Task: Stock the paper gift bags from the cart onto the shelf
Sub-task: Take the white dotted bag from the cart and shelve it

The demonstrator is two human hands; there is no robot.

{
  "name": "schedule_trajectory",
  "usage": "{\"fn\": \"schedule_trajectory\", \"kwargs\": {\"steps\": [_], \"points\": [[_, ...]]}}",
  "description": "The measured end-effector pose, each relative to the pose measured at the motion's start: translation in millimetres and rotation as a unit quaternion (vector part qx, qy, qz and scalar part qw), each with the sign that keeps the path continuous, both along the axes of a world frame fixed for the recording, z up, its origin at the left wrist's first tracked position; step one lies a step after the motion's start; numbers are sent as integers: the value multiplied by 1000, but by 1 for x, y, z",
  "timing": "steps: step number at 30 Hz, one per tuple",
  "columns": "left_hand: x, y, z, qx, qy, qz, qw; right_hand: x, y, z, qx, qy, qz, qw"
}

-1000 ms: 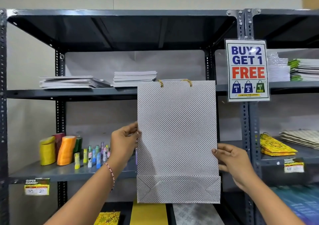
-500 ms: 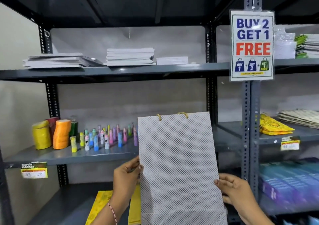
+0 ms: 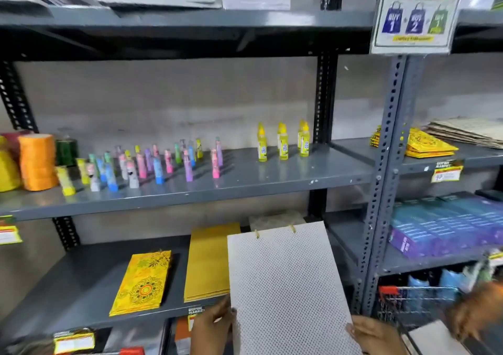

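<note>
Bag [image 3: 285, 286] lower, seemingly between both hands' fingers [image 3: 217, 315].

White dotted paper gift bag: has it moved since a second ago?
Yes. The white dotted paper gift bag has dropped from the upper grey shelf's edge to below the middle grey shelf, by the plain yellow bags.

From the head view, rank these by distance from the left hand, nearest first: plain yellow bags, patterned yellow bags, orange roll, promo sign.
1. Plain yellow bags, just above the left hand, same shelf.
2. Patterned yellow bags, further left on that shelf.
3. Orange roll, one shelf up, far left.
4. Promo sign, top right.
</note>
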State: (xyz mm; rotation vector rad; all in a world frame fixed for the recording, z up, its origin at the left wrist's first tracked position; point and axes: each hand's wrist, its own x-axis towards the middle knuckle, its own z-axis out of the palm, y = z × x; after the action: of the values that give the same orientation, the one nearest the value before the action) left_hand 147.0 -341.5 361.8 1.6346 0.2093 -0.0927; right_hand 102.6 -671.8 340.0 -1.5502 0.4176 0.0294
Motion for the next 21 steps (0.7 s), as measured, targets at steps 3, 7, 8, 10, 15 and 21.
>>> {"fn": "schedule_trajectory", "kwargs": {"steps": [3,7,8,10,15,21], "points": [[29,-23,-17,5,41,10,999,36,-26,-23,4,48,-20,999],[62,-53,-13,-60,76,-29,995,103,-54,-32,46,75,-73,993],[71,-60,-12,-68,70,-47,994,121,-58,-28,45,78,-71,993],[90,-72,-10,-52,79,-85,992,157,-67,-22,44,58,-74,995],[129,-100,-16,4,99,-57,993,247,-78,-5,11,4,-51,999],[195,-116,-41,172,72,22,982,330,-74,-10,-46,3,-2,999]]}}
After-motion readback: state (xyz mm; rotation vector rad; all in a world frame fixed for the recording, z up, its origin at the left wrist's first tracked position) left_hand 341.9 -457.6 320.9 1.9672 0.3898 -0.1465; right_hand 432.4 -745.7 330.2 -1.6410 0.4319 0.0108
